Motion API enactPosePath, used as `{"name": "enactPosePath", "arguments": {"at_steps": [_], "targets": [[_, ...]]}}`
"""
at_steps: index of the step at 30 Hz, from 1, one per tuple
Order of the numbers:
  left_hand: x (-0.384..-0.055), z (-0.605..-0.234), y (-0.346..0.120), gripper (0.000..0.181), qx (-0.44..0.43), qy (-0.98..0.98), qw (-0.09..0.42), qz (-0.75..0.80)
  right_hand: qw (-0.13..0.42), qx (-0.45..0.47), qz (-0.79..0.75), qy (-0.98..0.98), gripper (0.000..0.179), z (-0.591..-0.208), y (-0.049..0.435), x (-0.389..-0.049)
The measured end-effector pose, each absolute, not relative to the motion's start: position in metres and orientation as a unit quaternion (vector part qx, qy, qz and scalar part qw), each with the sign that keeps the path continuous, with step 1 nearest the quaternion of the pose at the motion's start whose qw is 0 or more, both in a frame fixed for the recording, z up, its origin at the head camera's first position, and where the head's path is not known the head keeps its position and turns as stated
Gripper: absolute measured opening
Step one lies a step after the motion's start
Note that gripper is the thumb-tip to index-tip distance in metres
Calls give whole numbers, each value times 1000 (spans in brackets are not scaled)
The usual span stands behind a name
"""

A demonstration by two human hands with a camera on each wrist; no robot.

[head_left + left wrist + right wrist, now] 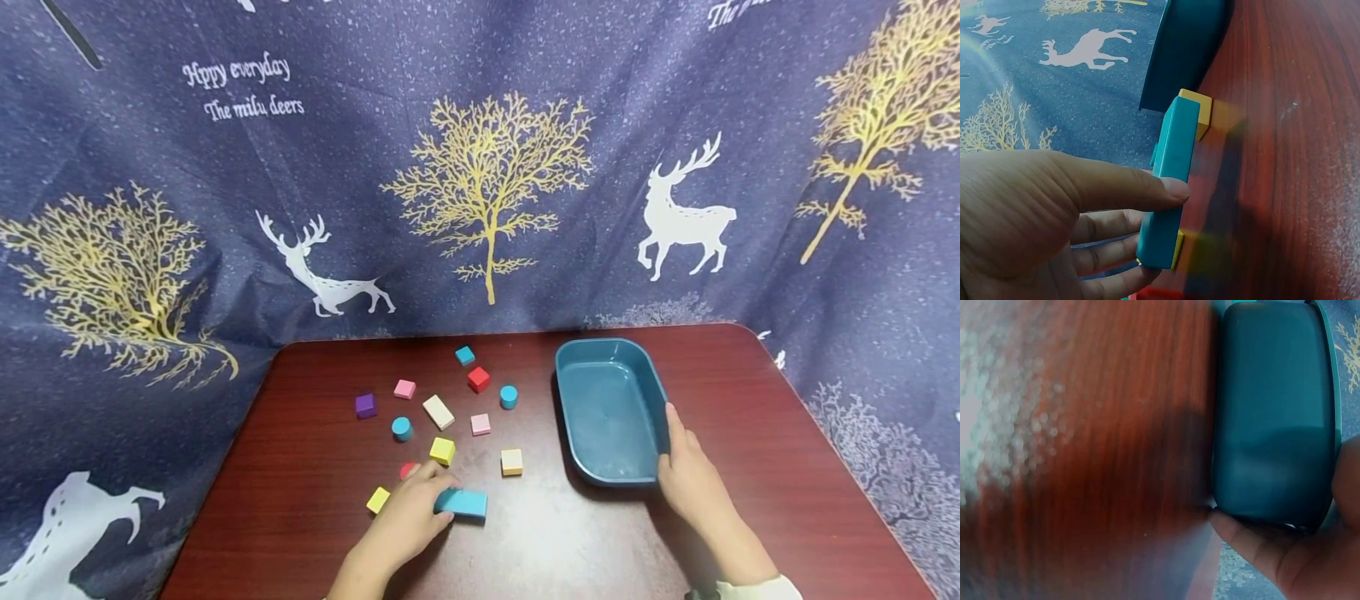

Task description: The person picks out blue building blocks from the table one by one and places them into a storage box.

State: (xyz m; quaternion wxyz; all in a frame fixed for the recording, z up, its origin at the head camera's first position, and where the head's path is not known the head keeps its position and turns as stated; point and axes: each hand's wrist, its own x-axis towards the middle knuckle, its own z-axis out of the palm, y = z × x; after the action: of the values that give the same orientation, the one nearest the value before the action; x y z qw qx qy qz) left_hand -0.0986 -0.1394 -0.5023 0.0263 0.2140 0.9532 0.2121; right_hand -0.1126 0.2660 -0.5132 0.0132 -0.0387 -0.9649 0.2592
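In the head view my left hand (411,517) holds a flat blue rectangular block (462,503) near the table's front. The left wrist view shows my thumb pressed on one face of this block, with fingers behind it. A red piece (407,471) is partly hidden by that hand, and a yellow block (378,500) lies just left of it. My right hand (693,475) grips the right side of a dark teal tray (611,481), thumb at the rim. Seen from the right wrist, a finger reaches low along the tray's outer wall (1275,412).
Scattered left of the tray are a yellow cube (442,451), a pale yellow cube (512,462), a cream block (438,412), a purple cube (366,406), a red cube (478,380), plus several blue and pink pieces. A patterned curtain (525,250) hangs behind the brown table (300,517).
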Motion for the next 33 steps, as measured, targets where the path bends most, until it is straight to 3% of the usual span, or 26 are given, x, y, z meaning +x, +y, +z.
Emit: {"name": "enactPosePath", "arguments": {"at_steps": [23,33], "targets": [[-111,-486,-129,35,219,950,23,222,-6,-56,260,-964,72,-512,264,-113],[-121,-473,-120,35,228,950,8,215,11,-52,258,-965,71,-510,262,-112]]}}
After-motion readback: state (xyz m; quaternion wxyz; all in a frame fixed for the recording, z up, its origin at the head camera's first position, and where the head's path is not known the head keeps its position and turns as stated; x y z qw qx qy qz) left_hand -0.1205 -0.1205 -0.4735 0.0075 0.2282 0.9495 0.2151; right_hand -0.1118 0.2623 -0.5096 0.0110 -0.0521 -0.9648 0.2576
